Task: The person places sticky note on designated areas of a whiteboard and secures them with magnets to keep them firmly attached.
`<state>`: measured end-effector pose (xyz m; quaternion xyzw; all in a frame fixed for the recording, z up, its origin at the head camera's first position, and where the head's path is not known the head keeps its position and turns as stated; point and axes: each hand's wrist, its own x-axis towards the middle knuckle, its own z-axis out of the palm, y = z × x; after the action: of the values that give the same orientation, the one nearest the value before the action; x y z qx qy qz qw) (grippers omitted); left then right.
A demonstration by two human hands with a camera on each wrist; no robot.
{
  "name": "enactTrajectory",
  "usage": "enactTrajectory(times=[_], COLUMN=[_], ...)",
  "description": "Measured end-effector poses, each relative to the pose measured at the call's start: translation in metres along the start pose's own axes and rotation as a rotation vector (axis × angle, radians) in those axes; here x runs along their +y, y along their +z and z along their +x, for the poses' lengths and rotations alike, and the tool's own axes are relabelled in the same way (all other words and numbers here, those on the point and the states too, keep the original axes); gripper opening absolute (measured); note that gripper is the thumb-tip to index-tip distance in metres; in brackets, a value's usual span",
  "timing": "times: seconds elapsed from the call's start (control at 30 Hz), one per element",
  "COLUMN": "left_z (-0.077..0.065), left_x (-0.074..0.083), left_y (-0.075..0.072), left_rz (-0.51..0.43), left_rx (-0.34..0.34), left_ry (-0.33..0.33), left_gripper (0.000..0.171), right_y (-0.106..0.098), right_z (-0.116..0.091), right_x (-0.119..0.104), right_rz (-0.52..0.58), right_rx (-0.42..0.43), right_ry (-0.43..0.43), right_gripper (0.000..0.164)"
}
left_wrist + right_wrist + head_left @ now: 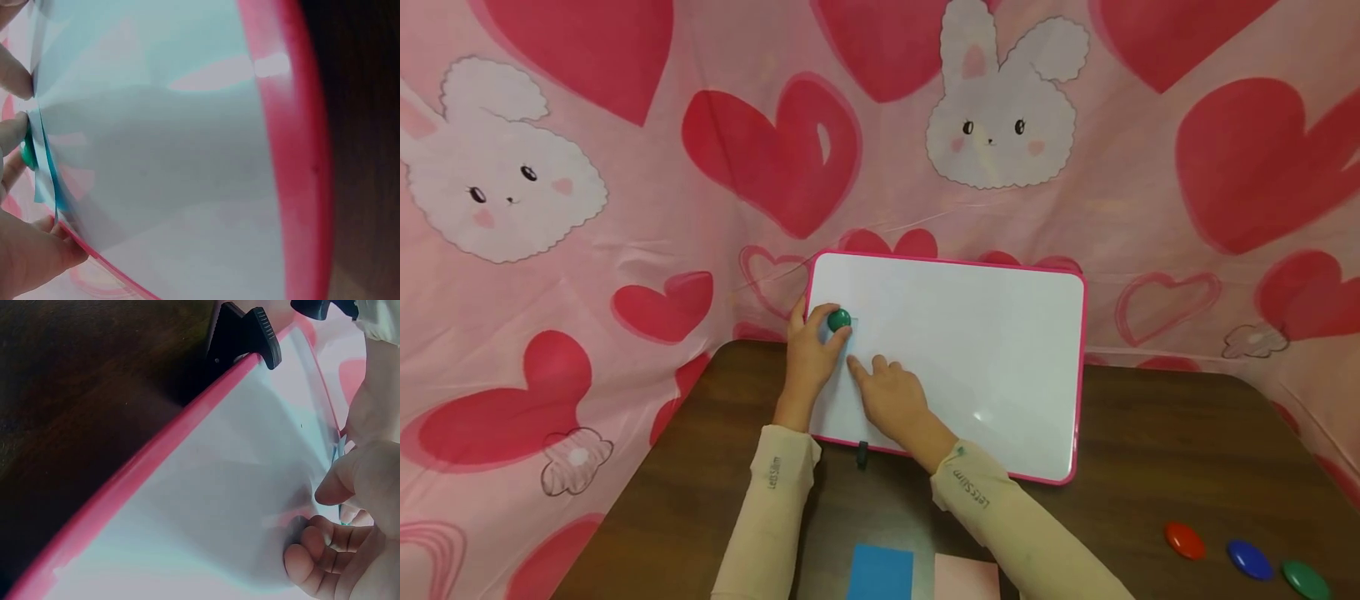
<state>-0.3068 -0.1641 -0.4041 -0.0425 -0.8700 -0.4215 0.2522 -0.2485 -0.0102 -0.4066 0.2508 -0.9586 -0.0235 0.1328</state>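
A whiteboard [970, 358] with a pink frame leans upright on the table. Near its upper left, my left hand [811, 354] pinches a round green magnet [838, 320] between thumb and index finger, over a light blue paper [45, 178]. The other left fingers reach around the board's left edge. Just below and right of the magnet, my right hand [895, 400] touches the paper's edge with a straight index finger, its other fingers loosely bent. Most of the paper is hidden behind the hands in the head view.
A black clip [862, 455] grips the board's bottom edge. Blue [882, 573] and pink [967, 577] paper squares lie at the table's front. Red [1184, 540], blue [1250, 559] and green [1306, 579] round magnets sit at right. A heart-patterned cloth [880, 167] hangs behind.
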Motion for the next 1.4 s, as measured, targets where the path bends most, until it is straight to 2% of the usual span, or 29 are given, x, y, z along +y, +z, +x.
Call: enactTrajectory(times=[0.17,0.57,0.67,0.73,0.83,0.93,1.0,1.07,1.23,1.3,1.4], left_z=[0.000,0.000,-0.005,-0.010,-0.020,-0.036,-0.052,-0.072,-0.131,-0.153,-0.180], left_x=[0.002,0.006,0.007,0.008,0.009,0.014,0.019,0.023,0.030,0.033,0.036], left_y=[-0.001,-0.001,-0.009,-0.018,-0.035,-0.052,-0.060,-0.065,-0.071,-0.070,-0.062], left_rz=[-0.038,-0.038,-0.052,-0.034,0.048,0.193,0.276,0.329,0.350,0.383,0.480], left_rx=[0.006,-0.028,-0.064,-0.109,-0.217,-0.364,-0.453,-0.539,-0.816,-0.924,-0.991], left_ry=[-0.006,-0.015,-0.025,-0.063,-0.142,-0.181,-0.156,-0.101,0.087,0.122,0.115], left_gripper=[0.039,0.047,0.056,0.062,0.070,0.073,0.070,0.062,0.033,0.038,0.060], right_y=[0.000,0.001,-0.001,-0.002,-0.006,-0.011,-0.016,-0.019,-0.023,-0.019,-0.011], right_z=[-0.001,-0.004,-0.010,-0.020,-0.047,-0.085,-0.114,-0.143,-0.213,-0.238,-0.268], right_x=[0.001,0.008,0.012,0.019,0.040,0.071,0.096,0.121,0.179,0.198,0.220], right_rz=[0.004,0.031,0.099,0.168,0.293,0.415,0.477,0.521,0.520,0.490,0.460], right_rx=[0.007,0.012,-0.003,-0.012,0.012,0.050,0.059,0.071,0.086,0.046,-0.074], right_ry=[0.000,0.022,0.033,0.039,0.030,0.035,0.068,0.116,0.260,0.315,0.363], right_gripper=[0.049,0.051,0.058,0.062,0.058,0.048,0.043,0.039,0.031,0.029,0.031])
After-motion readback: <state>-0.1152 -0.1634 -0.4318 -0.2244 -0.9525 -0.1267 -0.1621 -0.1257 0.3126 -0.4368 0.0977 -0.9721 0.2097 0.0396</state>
